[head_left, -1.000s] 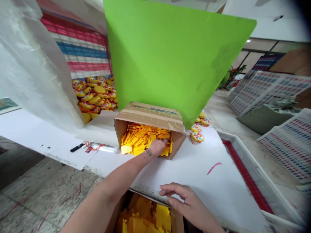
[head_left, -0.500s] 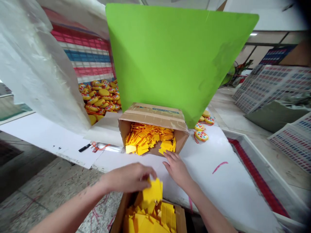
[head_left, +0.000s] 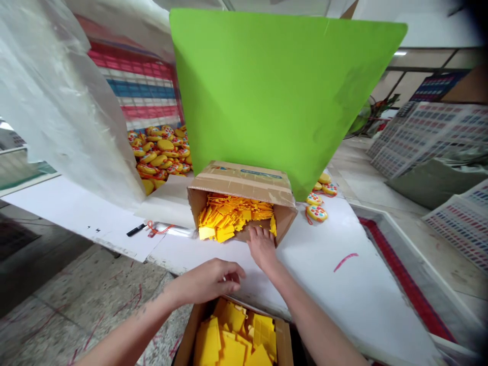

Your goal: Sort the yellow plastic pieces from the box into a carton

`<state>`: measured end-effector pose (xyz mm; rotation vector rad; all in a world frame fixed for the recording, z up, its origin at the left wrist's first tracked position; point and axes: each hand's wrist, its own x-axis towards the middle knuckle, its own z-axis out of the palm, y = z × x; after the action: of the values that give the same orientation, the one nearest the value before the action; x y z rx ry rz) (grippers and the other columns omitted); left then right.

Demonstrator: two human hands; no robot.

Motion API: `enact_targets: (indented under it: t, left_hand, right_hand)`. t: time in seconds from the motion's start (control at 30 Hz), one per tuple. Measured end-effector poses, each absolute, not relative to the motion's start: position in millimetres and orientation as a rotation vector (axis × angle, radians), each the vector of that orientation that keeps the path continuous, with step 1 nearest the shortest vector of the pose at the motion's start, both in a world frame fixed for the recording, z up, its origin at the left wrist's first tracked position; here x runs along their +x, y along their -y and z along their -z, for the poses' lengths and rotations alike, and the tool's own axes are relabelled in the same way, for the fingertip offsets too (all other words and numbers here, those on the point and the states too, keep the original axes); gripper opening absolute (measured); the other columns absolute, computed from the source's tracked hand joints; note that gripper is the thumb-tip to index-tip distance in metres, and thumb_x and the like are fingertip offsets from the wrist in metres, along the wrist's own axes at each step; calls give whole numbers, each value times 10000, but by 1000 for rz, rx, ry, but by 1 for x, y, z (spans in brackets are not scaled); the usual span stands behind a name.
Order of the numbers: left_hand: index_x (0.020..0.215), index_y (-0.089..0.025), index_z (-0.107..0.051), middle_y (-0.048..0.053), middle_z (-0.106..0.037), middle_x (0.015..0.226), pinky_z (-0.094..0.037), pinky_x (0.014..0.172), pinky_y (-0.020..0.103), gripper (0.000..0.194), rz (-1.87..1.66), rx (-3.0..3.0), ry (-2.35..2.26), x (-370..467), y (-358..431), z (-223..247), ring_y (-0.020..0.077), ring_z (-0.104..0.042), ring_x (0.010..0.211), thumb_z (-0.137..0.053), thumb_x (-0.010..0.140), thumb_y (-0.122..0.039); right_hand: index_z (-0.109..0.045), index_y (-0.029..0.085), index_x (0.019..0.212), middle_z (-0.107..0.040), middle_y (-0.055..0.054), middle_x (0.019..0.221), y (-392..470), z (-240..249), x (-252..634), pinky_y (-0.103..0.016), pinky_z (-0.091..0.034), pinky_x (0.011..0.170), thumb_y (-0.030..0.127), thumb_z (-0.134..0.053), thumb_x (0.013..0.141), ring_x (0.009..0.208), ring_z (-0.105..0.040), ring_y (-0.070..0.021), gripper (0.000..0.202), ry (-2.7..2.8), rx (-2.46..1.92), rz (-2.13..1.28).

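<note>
A cardboard box (head_left: 244, 185) lies on its side on the white table, its opening toward me. Thin flat yellow pieces (head_left: 219, 218) are heaped inside, mostly on the left. My right hand (head_left: 263, 249) reaches into its right front, fingers spread and bent over the box floor beside a few yellow pieces; whatever lies under the palm is hidden. My left hand (head_left: 213, 278) hovers above a lower open box (head_left: 284, 338), thumb and fingers loosely curved with a gap and nothing between them. That lower box holds larger-looking yellow pieces (head_left: 232, 351).
A tall green board (head_left: 274, 101) stands behind the tipped box. Yellow dotted oval items (head_left: 163, 152) are piled at left by a plastic sheet (head_left: 72, 112); a few more (head_left: 316, 212) lie at right. A black marker (head_left: 136, 230) rests on the white table (head_left: 343, 295).
The yellow piece in my left hand has been let go over the lower box. My right hand has moved left and deeper over the pieces at the tipped box's front.
</note>
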<state>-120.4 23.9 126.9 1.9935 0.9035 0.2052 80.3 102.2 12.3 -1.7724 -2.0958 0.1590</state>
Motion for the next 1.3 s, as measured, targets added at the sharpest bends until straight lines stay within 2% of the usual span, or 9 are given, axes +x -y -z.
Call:
enact_targets:
  t: [0.13, 0.23, 0.33, 0.53, 0.7, 0.77, 0.87, 1.07, 1.3]
  left_hand:
    - [1120, -201, -634, 34, -693, 933, -454, 736, 220, 286, -263, 1945, -936, -130, -33, -115, 157, -627, 828, -535, 881, -321]
    - [1104, -190, -637, 37, -699, 932, -454, 745, 223, 290, -305, 1929, -937, -132, -41, -109, 157, -627, 837, -534, 878, -340]
    - [1067, -173, -648, 46, -705, 919, -458, 738, 231, 278, -326, 1967, -995, -129, -52, -102, 162, -632, 821, -529, 869, -329]
    - [1024, -178, -642, 49, -698, 894, -465, 711, 252, 241, -391, 2066, -1165, -113, -80, -82, 174, -635, 791, -523, 841, -281]
    - [1136, -145, -565, 109, -661, 1079, -495, 784, 296, 435, -559, 1870, -1055, -79, -95, -61, 200, -634, 915, -633, 783, -390]
    - [1066, -142, -577, 83, -673, 975, -511, 729, 293, 404, -608, 1749, -994, -64, -98, -54, 181, -640, 826, -666, 754, -382]
    - [870, -154, -575, 3, -625, 737, -513, 604, 272, 294, -682, 1569, -978, -50, -99, -49, 140, -607, 635, -685, 730, -389]
    - [796, -172, -505, -35, -583, 662, -458, 425, 213, 412, -755, 1440, -1004, -50, -95, -51, 88, -534, 474, -759, 640, -457]
    - [852, -157, -537, -14, -563, 730, -473, 452, 200, 379, -820, 1436, -954, -65, -85, -71, 101, -547, 590, -691, 710, -472]
  right_hand:
    - [-512, 122, 1321, -537, -170, 1321, -77, -11, 99, -481, -321, 1047, 140, -595, 793, 1202, -451, -320, 534, 2041, -1611, -315]
    - [-578, 176, 1255, -606, -95, 1266, -66, -8, 113, -429, -347, 1057, 132, -540, 801, 1176, -491, -263, 458, 1936, -1500, -459]
    - [-638, 198, 1149, -659, -88, 1170, -58, -4, 122, -462, -382, 1023, 221, -487, 857, 1114, -539, -261, 330, 1722, -1464, -582]
    - [-603, 160, 1060, -709, -82, 959, -50, -1, 132, -357, -552, 708, 461, -588, 826, 804, -663, -214, 382, 1215, -1371, -931]
    - [-593, 170, 1031, -711, -47, 924, -42, -10, 130, -283, -545, 634, 432, -732, 718, 761, -663, -173, 431, 962, -1214, -1171]
    - [-601, 173, 1031, -710, -36, 916, -39, -15, 126, -260, -537, 618, 406, -765, 692, 749, -657, -159, 444, 902, -1161, -1233]
    - [-605, 181, 1027, -701, -20, 915, -37, -23, 121, -237, -534, 617, 368, -790, 676, 752, -647, -143, 438, 828, -1099, -1289]
    - [-609, 216, 1036, -684, -9, 1039, -34, -31, 119, -276, -582, 684, 371, -774, 725, 837, -666, -147, 385, 724, -993, -1437]
    - [-640, 237, 995, -721, -1, 1028, -31, -36, 117, -339, -586, 770, 320, -799, 707, 880, -688, -169, 340, 484, -856, -1601]
